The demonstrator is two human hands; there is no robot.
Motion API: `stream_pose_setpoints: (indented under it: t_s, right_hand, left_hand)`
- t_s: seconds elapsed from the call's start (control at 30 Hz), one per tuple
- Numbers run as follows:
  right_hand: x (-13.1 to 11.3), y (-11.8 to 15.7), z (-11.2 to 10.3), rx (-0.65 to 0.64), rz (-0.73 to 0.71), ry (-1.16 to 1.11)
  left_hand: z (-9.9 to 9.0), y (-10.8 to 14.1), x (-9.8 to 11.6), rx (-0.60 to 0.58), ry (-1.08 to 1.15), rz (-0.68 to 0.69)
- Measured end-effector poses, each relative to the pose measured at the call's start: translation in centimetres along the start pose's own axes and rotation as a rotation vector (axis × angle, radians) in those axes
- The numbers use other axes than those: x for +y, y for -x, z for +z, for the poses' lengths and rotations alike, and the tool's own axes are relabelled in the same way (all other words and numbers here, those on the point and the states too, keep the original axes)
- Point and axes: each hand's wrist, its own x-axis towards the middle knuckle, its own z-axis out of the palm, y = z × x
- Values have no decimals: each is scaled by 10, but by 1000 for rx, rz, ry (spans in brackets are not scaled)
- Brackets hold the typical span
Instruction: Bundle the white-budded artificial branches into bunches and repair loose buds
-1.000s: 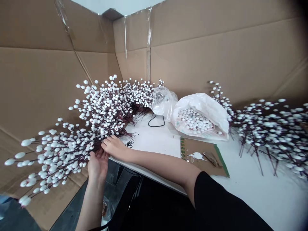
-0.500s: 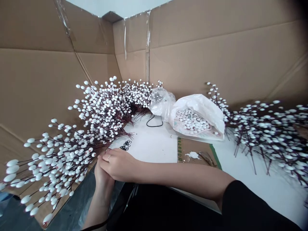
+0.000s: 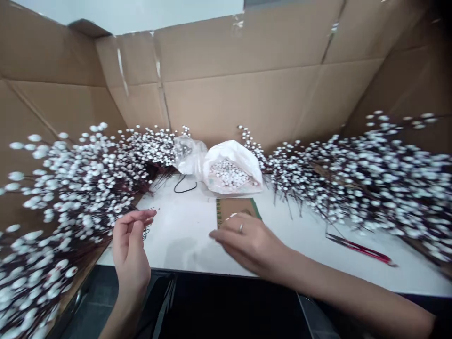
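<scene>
My left hand (image 3: 132,247) is raised near the left front of the white tabletop (image 3: 183,212), beside bunches of white berry stems (image 3: 88,165). Its thumb and fingers are apart, with nothing clearly seen between them. Several small black rings (image 3: 145,232) lie partly hidden behind it. My right hand (image 3: 252,240), wearing a ring, reaches over the front of the brown cardboard piece (image 3: 235,205). Its fingers stretch left, slightly blurred, and I make out nothing in them. White glue and a small tool seem mostly covered by this hand.
A white plastic bag of loose white berries (image 3: 231,174) stands at the back, beside a clear bag (image 3: 189,155). A black cord loop (image 3: 185,184) lies before them. More berry stems (image 3: 339,174) fill the right side, near red-handled tweezers (image 3: 367,250). Cardboard walls (image 3: 240,103) surround the table.
My hands, together at the left berry stems before, have come apart. The right one has moved right to the brown cardboard. The view has turned right, bringing the red-handled tool into sight.
</scene>
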Motion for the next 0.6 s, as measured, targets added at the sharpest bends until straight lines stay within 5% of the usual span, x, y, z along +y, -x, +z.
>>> stream_pose_setpoints:
  t_s: [0.1,0.27,0.37,0.5,0.6]
  right_hand:
    - [42,26,-29,46,310,29]
    - [103,75,-72,192,705,227]
    - [131,98,-82,161,816,366]
    - [164,102,-78,80,901,465]
    - [181,84,-67,28,931,491]
  left_hand:
    - [40,-11,-1,-266,-60,132]
    - [101,-22,7,-621,1,4]
    - [125,-28,12,-689,106,61]
    - [143,-28,-2,-727,-117,246]
    - [145,-22,-29,-697,-181,128]
